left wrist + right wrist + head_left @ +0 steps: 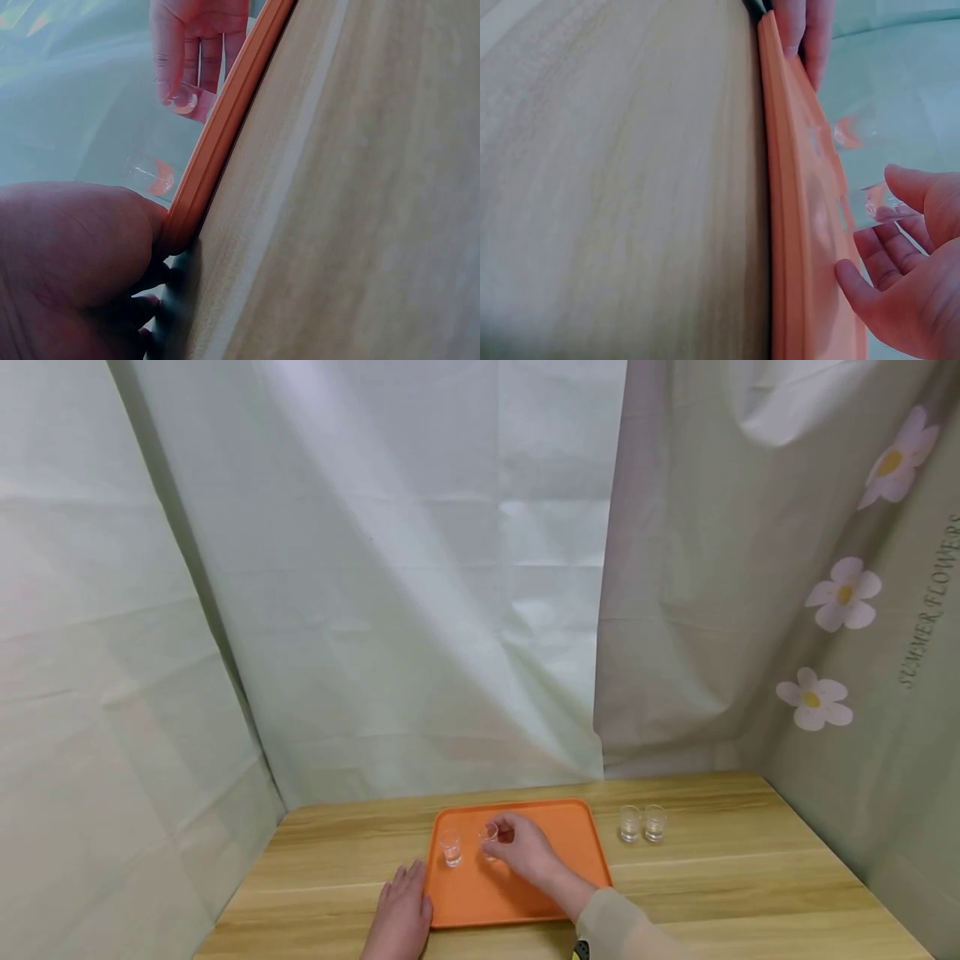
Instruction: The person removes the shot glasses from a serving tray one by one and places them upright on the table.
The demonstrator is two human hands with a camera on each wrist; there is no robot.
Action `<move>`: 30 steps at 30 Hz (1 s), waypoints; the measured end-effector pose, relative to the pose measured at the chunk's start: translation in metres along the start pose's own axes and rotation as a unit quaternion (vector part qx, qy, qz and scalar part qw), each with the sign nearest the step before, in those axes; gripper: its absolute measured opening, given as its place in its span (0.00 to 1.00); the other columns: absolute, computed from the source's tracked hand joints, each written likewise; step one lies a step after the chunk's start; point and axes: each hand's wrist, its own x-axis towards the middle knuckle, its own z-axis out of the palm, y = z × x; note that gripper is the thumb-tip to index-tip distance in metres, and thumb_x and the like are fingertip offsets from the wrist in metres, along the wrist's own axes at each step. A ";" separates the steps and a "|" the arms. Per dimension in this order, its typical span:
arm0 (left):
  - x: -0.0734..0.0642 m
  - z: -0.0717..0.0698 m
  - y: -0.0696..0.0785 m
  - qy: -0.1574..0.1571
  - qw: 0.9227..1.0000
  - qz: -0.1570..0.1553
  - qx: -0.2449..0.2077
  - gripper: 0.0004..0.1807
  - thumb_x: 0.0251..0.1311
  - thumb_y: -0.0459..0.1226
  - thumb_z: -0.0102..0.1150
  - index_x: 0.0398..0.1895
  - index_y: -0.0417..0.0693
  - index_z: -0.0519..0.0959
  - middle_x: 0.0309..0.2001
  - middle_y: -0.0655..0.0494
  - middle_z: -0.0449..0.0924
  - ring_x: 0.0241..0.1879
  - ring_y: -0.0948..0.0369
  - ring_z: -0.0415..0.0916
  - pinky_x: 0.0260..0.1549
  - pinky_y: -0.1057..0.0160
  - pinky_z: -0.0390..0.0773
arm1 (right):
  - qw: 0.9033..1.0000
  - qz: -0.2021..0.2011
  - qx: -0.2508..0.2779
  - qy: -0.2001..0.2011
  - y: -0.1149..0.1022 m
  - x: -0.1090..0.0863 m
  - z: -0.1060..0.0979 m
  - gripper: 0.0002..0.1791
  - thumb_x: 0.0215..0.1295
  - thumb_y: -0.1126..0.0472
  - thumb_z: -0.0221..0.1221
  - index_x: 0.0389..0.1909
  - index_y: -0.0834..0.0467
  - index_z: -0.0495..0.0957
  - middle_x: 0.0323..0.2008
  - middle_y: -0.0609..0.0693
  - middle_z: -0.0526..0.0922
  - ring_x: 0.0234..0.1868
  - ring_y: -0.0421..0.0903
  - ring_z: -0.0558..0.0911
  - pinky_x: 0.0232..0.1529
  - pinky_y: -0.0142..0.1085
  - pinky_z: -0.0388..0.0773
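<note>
My right hand (pixel 521 847) is over the orange tray (pixel 525 906), with thumb and fingertips around a small clear glass (pixel 489 833). That glass is upright at the tray surface. A second small glass (pixel 451 847) stands to its left on the same tray. At the tray's left front corner my left hand (pixel 401 914) lies with its fingers extended on the table, the thumb side against the rim. The left wrist view has the left hand (pixel 75 255) at the tray's edge (pixel 225 120). In the right wrist view, the right hand's fingertips meet the glass (pixel 871 204).
Two more small clear glasses (pixel 629 823) stand side by side on the wood-grain table (pixel 720 877), right of the tray. Pale green curtains (pixel 420 610) hang behind the table and along both sides, with printed white flowers (pixel 843 594) on the right.
</note>
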 end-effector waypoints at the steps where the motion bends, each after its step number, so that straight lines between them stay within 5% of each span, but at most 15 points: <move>1: 0.001 0.001 -0.001 0.003 1.000 0.002 -0.001 0.26 0.70 0.28 0.62 0.69 0.22 0.76 0.68 0.25 0.77 0.71 0.25 0.69 0.70 0.23 0.65 | 1.000 -0.002 -0.003 0.001 -0.001 0.000 0.000 0.12 0.72 0.67 0.72 0.52 0.66 0.83 0.45 0.51 0.86 0.46 0.47 0.83 0.45 0.41 0.89; 8: 0.002 0.009 -0.007 0.030 0.999 0.015 -0.005 0.26 0.68 0.28 0.61 0.67 0.22 0.77 0.66 0.25 0.79 0.69 0.24 0.71 0.68 0.23 0.66 | 0.999 -0.023 -0.038 0.000 -0.010 -0.004 -0.004 0.11 0.72 0.65 0.72 0.50 0.63 0.84 0.44 0.49 0.86 0.46 0.46 0.84 0.47 0.39 0.84; 16: -0.001 0.008 -0.009 0.035 0.999 0.019 -0.001 0.26 0.66 0.27 0.62 0.66 0.22 0.78 0.66 0.25 0.79 0.68 0.24 0.72 0.66 0.23 0.69 | 1.000 -0.021 -0.016 -0.010 -0.016 -0.015 -0.011 0.10 0.72 0.66 0.72 0.48 0.63 0.83 0.42 0.49 0.84 0.48 0.47 0.84 0.44 0.36 0.87; 24: 0.000 0.002 -0.008 0.005 1.000 0.004 -0.007 0.27 0.68 0.27 0.62 0.69 0.22 0.75 0.68 0.24 0.77 0.71 0.24 0.69 0.70 0.23 0.64 | 1.000 -0.026 -0.015 -0.003 -0.019 -0.028 -0.030 0.11 0.72 0.64 0.73 0.50 0.62 0.83 0.43 0.48 0.85 0.50 0.47 0.86 0.44 0.36 0.88; 30: 0.002 0.013 -0.013 0.035 0.999 0.021 -0.008 0.25 0.66 0.27 0.61 0.66 0.22 0.77 0.65 0.24 0.80 0.68 0.24 0.72 0.66 0.22 0.68 | 1.000 -0.017 -0.018 0.016 -0.018 -0.036 -0.049 0.13 0.72 0.64 0.73 0.52 0.62 0.85 0.44 0.49 0.86 0.49 0.47 0.86 0.44 0.36 0.88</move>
